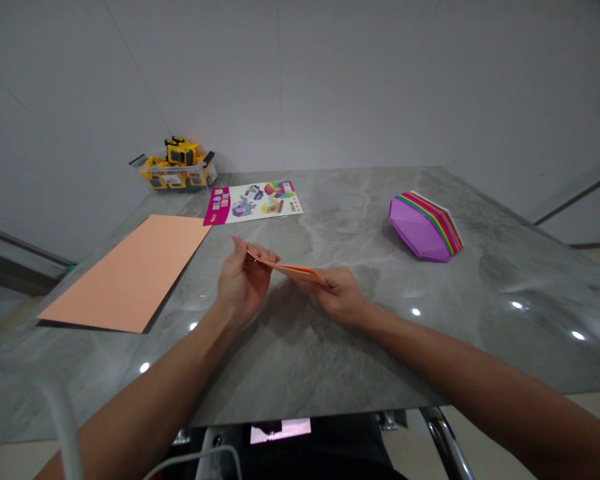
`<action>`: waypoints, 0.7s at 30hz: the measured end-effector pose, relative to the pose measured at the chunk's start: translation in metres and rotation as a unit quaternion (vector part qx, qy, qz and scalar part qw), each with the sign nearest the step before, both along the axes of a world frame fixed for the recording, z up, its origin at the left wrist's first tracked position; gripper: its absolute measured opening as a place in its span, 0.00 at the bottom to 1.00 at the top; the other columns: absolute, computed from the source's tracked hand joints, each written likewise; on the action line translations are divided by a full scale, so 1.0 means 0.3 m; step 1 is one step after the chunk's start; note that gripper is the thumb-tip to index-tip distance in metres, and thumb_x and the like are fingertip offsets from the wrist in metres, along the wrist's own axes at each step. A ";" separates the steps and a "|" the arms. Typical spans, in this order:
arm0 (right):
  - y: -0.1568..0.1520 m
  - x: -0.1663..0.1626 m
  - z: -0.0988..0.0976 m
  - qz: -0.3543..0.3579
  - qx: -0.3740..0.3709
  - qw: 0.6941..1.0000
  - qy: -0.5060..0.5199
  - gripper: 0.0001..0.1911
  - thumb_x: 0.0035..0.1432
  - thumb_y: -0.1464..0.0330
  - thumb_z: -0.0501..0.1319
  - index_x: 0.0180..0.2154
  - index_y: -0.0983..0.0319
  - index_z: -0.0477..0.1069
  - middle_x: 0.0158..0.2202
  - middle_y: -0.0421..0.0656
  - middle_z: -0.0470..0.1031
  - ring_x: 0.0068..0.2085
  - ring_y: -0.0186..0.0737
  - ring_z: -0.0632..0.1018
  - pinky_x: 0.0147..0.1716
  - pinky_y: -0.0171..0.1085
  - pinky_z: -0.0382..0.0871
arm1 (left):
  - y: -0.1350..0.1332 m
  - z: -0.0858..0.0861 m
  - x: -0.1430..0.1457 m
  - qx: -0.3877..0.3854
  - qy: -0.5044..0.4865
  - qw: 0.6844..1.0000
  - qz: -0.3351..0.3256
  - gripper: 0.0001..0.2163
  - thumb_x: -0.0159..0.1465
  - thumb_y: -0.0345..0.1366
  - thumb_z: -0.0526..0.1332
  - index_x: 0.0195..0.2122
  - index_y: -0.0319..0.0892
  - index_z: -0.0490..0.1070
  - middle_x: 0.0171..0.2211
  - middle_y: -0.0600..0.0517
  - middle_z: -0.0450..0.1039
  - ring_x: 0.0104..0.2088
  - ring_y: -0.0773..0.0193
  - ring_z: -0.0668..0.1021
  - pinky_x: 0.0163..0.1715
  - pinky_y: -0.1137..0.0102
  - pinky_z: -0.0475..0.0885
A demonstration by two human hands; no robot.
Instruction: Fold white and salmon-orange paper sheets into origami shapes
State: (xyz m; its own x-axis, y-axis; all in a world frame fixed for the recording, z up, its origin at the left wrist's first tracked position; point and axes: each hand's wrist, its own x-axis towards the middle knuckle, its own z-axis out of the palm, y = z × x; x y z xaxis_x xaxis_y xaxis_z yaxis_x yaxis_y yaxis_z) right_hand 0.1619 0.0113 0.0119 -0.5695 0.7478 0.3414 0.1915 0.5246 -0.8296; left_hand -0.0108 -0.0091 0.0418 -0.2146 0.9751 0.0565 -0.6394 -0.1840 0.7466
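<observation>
A folded piece of orange paper (294,270) is held edge-on above the table, between my two hands. My left hand (244,283) pinches its left end, with the thumb pointing up and the fingers curled behind. At the right end, my right hand (337,293) grips the paper between thumb and fingers. The inner layers of the folds cannot be made out from this angle. To the left lies a large flat sheet of light orange paper (130,277), beyond my left hand.
On the right rests a purple, rainbow-edged folded paper shape (417,228). A printed craft sheet (254,202) lies further back, touching the orange sheet's corner. A clear plastic box (177,175) of yellow toy trucks stands at the back left. Everything is on a grey marbled table (300,360).
</observation>
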 end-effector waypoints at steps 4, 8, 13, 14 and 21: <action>0.008 -0.009 -0.004 -0.046 -0.133 0.986 0.093 0.14 0.54 0.63 0.61 0.41 0.64 0.75 0.37 0.43 0.78 0.37 0.43 0.78 0.36 0.39 0.72 | 0.010 -0.036 0.016 0.000 0.074 0.996 0.055 0.16 0.56 0.50 0.63 0.25 0.41 0.71 0.27 0.53 0.72 0.31 0.66 0.73 0.34 0.72 0.69; 0.012 -0.017 0.006 0.017 -0.233 0.952 0.198 0.21 0.51 0.62 0.64 0.46 0.63 0.71 0.41 0.46 0.77 0.40 0.42 0.78 0.40 0.41 0.71 | 0.013 -0.067 0.016 -0.013 0.095 0.994 0.056 0.08 0.55 0.40 0.66 0.29 0.40 0.72 0.31 0.54 0.74 0.31 0.69 0.74 0.36 0.74 0.69; 0.013 -0.016 0.010 0.065 -0.257 0.936 0.231 0.27 0.52 0.61 0.64 0.54 0.60 0.67 0.39 0.43 0.78 0.38 0.41 0.78 0.41 0.40 0.70 | 0.021 -0.078 -0.002 -0.057 0.073 0.992 0.081 0.09 0.54 0.39 0.66 0.31 0.40 0.72 0.31 0.54 0.75 0.30 0.68 0.75 0.35 0.72 0.71; 0.014 -0.014 0.007 0.059 -0.251 0.938 0.233 0.27 0.52 0.60 0.64 0.53 0.60 0.67 0.40 0.44 0.78 0.39 0.41 0.78 0.41 0.40 0.70 | 0.023 -0.080 -0.004 -0.063 0.070 0.992 0.086 0.10 0.53 0.40 0.67 0.31 0.39 0.73 0.30 0.54 0.75 0.30 0.68 0.75 0.34 0.72 0.72; 0.029 0.001 -0.004 0.014 -0.307 0.917 0.253 0.33 0.57 0.45 0.47 0.49 0.61 0.72 0.43 0.50 0.77 0.43 0.48 0.77 0.35 0.42 0.70 | 0.034 -0.091 -0.014 -0.088 0.056 0.990 0.096 0.11 0.51 0.40 0.68 0.29 0.39 0.73 0.28 0.54 0.75 0.29 0.67 0.75 0.32 0.72 0.72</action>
State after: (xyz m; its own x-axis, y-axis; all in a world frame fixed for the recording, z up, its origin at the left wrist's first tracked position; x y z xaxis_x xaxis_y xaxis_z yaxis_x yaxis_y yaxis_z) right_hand 0.1623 0.0199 0.0107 -0.4762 0.8751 0.0859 -0.3056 -0.0731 -0.9494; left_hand -0.0149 0.0010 0.0145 -0.3992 0.9137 -0.0763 -0.5162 -0.1552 0.8423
